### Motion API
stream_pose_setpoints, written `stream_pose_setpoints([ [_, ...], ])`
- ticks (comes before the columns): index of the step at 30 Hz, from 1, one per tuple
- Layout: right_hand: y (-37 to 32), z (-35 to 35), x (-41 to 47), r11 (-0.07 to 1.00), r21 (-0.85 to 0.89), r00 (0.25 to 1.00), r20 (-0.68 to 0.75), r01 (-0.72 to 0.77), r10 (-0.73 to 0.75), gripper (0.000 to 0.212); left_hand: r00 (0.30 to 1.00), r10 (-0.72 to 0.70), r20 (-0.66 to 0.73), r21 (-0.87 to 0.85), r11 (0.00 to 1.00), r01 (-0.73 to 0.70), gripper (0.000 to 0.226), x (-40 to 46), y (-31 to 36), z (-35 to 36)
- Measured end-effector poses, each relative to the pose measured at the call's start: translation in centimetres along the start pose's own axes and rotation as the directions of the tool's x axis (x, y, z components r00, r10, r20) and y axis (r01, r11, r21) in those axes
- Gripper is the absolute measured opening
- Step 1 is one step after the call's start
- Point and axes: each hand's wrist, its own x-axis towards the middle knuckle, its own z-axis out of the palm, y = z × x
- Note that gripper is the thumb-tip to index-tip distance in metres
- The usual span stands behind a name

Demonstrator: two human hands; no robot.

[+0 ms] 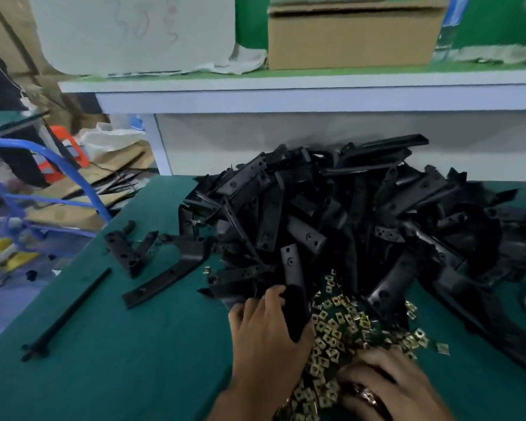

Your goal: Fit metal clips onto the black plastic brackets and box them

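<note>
Head view, lower right: right hand [386, 387] digs curled into the brass clips [334, 332], grip unclear; centre, left hand [264, 326] grasps one black bracket [293, 287]; behind, the bracket pile [346, 214] could slide, burying clips; cardboard box [349, 38] sits up top.

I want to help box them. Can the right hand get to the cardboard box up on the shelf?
Probably not right away. The right hand is down in the metal clips, while the cardboard box sits on the raised shelf behind the bracket pile.
</note>
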Motion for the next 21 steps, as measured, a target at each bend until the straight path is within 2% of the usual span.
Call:
stream_pose_setpoints([
  [3, -0.9, -0.4, 0.7, 0.996, 0.069, 0.997, -0.053, 0.051, -0.048, 0.019, 0.998, -0.056, 0.013, -0.049, 0.997, 0.057, 0.07, 0.2, 0.3, -0.1],
  [4, -1.0, 0.1, 0.7, 0.997, 0.046, 0.99, -0.126, 0.069, -0.063, 0.031, 0.997, -0.071, 0.016, -0.074, 0.995, 0.072, 0.075, 0.3, 0.4, -0.1],
  [6, -1.3, 0.2, 0.2, 1.0, 0.015, 0.971, -0.24, -0.001, 0.005, 0.067, 0.996, -0.085, 0.003, -0.125, 0.989, 0.084, 0.084, 0.1, 0.6, -0.3],
  [7, -1.1, 0.5, 0.3, 1.0, 0.018, 0.973, -0.231, -0.003, 0.007, 0.041, 0.996, -0.083, -0.01, -0.147, 0.986, 0.081, 0.087, 0.0, 0.7, -0.4],
  [9, -0.7, 0.1, 0.4, 0.997, -0.029, 0.988, -0.14, 0.066, -0.07, 0.026, 0.998, -0.055, -0.044, -0.162, 0.986, 0.047, 0.091, -0.1, 0.9, -0.6],
  [11, -0.2, -0.6, 0.2, 1.0, 0.012, 0.985, -0.173, 0.021, -0.019, 0.039, 0.997, -0.016, -0.076, -0.176, 0.984, 0.002, 0.086, -0.2, 1.3, -0.6],
  [12, -0.5, -0.7, 0.5, 0.999, 0.05, 0.991, -0.133, 0.006, 0.001, 0.034, 0.996, 0.004, -0.087, -0.189, 0.982, -0.02, 0.08, -0.3, 1.4, -0.5],
  [15, -0.7, -1.0, 0.2, 0.991, 0.127, 0.982, -0.179, -0.03, 0.053, 0.007, 0.99, 0.057, -0.126, -0.199, 0.977, -0.082, 0.062, -0.7, 1.6, -0.6],
  [18, -0.6, -1.3, 0.0, 0.957, 0.278, 0.964, -0.22, -0.088, 0.153, 0.008, 0.981, 0.089, -0.17, -0.18, 0.976, -0.12, 0.055, -1.1, 1.6, -0.9],
  [21, -0.9, -1.6, 0.2, 0.92, 0.363, 0.94, -0.238, -0.149, 0.246, 0.006, 0.974, 0.09, -0.209, -0.206, 0.969, -0.134, 0.058, -1.3, 1.8, -1.6],
])
